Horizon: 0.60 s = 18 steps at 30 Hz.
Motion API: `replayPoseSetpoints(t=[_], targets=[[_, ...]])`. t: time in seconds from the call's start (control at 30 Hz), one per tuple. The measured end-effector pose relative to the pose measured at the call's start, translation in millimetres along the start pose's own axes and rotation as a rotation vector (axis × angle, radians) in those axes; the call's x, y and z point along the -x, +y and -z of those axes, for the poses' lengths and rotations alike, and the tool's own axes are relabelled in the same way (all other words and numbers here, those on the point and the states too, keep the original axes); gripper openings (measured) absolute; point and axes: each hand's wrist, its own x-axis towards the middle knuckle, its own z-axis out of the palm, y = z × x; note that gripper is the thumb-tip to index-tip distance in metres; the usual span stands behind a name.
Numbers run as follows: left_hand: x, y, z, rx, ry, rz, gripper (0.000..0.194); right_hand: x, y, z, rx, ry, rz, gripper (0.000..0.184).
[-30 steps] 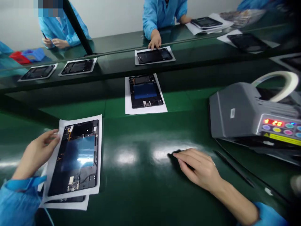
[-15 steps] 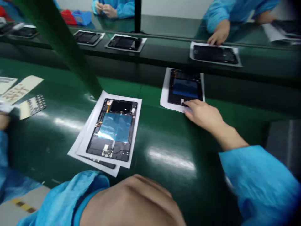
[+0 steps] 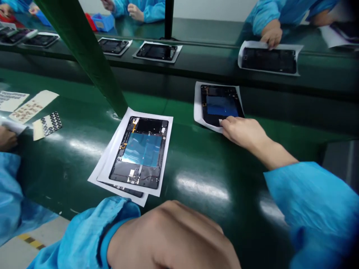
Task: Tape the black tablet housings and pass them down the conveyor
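Observation:
An opened tablet point(image 3: 221, 105) with a blue film over its middle lies on a white sheet point(image 3: 198, 106); the sheet's edges curl up. My right hand point(image 3: 244, 132) grips the near edge of both, thumb and fingers closed. Very close to the camera, my left hand point(image 3: 174, 239) shows its back and knuckles, while its fingertips are hidden. Beyond it is another opened tablet point(image 3: 141, 149) on white paper, stacked over a second one whose lower edge peeks out. My left hand looks apart from that stack.
A slanted green post point(image 3: 92, 63) stands behind the stack. Sticker sheets point(image 3: 47, 125) and a co-worker's hand point(image 3: 7, 139) are at left. On the raised shelf lie several tablets, one point(image 3: 269, 59) under another person's hand. A grey machine point(image 3: 340, 160) is at the right edge.
The view has swung left. My right hand went from the bare table to the far tablet and closed on its edge with the sheet. My left hand left the stack and came near the camera.

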Motion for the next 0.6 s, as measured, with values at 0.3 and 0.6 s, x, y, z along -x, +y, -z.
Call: replayPoseSetpoints(t=[0.3, 0.6], targets=[[-21.1, -69.8, -18.1, -0.538, 0.047, -0.03, 0.031, 206.5, -54.0, 14.7, -0.228, 0.385, 0.225, 0.029], [-20.8, -121.5, -78.7, -1.192, -0.562, -0.184, 0.041, 269.4, -134.8, -0.7, -0.476, 0.492, -0.217, 0.03]])
